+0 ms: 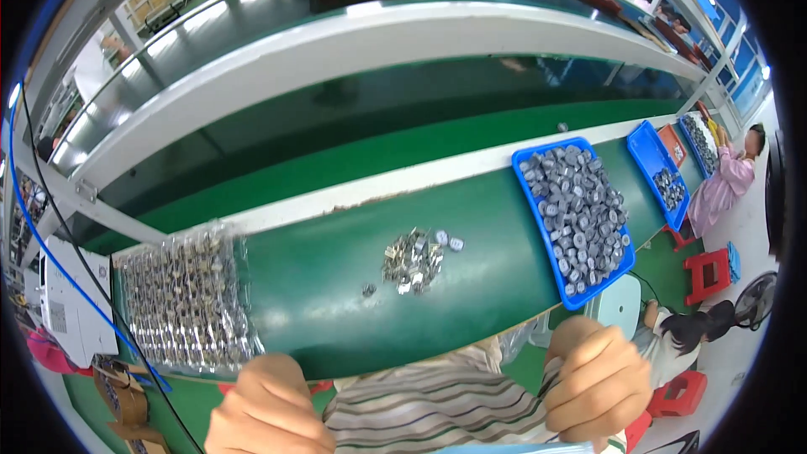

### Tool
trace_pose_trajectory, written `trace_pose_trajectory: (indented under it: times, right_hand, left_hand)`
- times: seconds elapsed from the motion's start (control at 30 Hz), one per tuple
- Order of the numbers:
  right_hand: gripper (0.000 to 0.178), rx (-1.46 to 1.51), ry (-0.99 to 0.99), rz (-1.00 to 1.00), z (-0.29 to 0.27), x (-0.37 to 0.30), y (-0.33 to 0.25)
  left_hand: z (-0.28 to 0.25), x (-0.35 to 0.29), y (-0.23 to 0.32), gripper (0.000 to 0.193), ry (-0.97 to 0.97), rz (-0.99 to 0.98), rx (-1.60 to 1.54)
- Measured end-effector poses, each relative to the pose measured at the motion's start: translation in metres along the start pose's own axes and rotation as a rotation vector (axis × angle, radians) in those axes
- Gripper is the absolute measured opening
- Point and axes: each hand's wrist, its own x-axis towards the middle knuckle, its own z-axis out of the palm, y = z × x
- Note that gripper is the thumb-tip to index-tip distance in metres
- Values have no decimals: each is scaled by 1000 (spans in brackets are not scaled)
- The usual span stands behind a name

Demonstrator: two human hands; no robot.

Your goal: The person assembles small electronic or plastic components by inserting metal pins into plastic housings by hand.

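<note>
Left hand, right hand clenched, insides hidden; on green tabletop: heaped silvery metal parts, blue plastic tray holding grey rounded pieces.

pieces on table, between plastic pack left and tray right

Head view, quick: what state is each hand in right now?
Bare left hand: fingers curled closed; whether it holds anything cannot be told.
Bare right hand: fingers curled closed; the inside of its grip is hidden.
</note>
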Motion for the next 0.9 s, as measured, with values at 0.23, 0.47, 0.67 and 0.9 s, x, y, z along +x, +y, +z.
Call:
trace_pose_trajectory:
  times: [0.23, 0.47, 0.67, 0.9]
  right_hand:
    - [16, 69, -47, -81, 16, 9, 1]
    - [25, 96, 39, -179, 17, 17, 11]
    - [25, 6, 17, -159, 3, 17, 15]
    - [24, 38, 39, -181, -1, 21, -7]
  left_hand:
    - [16, -2, -19, 22, -58, 129, -127]
    - [18, 3, -32, 27, -12, 261, -181]
    - [8, -5, -40, 27, 37, 158, -122]
    - [30, 7, -43, 25, 68, 332, -98]
